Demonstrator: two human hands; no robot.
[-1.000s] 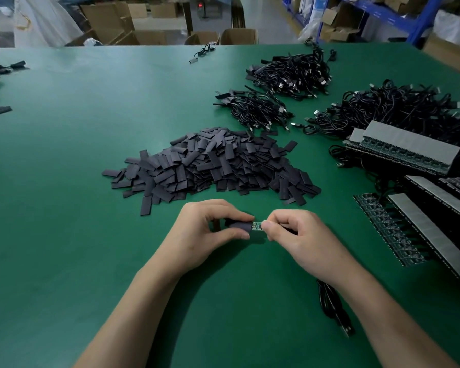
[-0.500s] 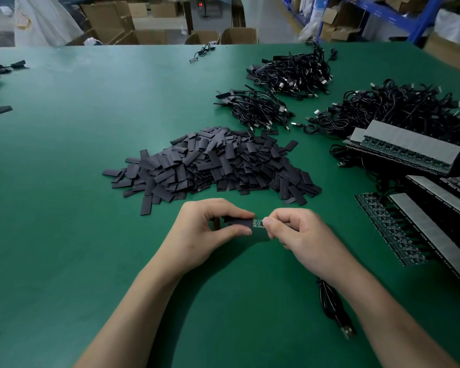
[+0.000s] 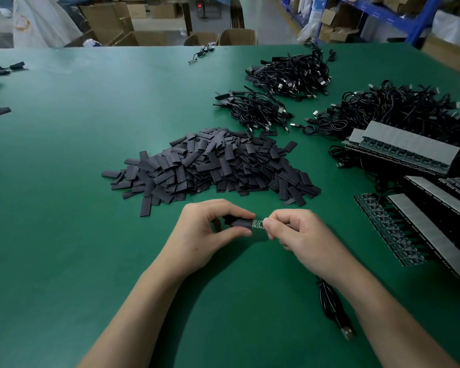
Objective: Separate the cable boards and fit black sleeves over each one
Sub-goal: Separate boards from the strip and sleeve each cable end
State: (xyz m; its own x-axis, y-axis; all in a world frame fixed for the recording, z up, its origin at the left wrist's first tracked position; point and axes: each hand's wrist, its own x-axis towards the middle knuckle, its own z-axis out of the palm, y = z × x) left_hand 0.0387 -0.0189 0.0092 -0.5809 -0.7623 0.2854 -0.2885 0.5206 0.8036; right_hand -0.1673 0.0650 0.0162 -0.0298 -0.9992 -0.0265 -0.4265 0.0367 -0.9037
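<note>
Over the matte green table (image 3: 64, 235), the left hand (image 3: 207, 235) pinched a flat, dull black sleeve (image 3: 239, 223) between thumb and forefinger. Its left end was hidden behind the curled fingers. Out of its right mouth poked a short stretch of green board (image 3: 258, 224); how far the board ran inside I couldn't tell. The right hand (image 3: 300, 235) gripped the board's other end, thumb and fingertip covering it. Beyond the grip lay a loose pile (image 3: 210, 166) of flat sleeves. Below the right wrist a glossy black cable (image 3: 331, 304) came out from under the arm, ending in a metal plug. Right of the grip lay strips (image 3: 391, 232) of joined boards, cut off by the edge.
</note>
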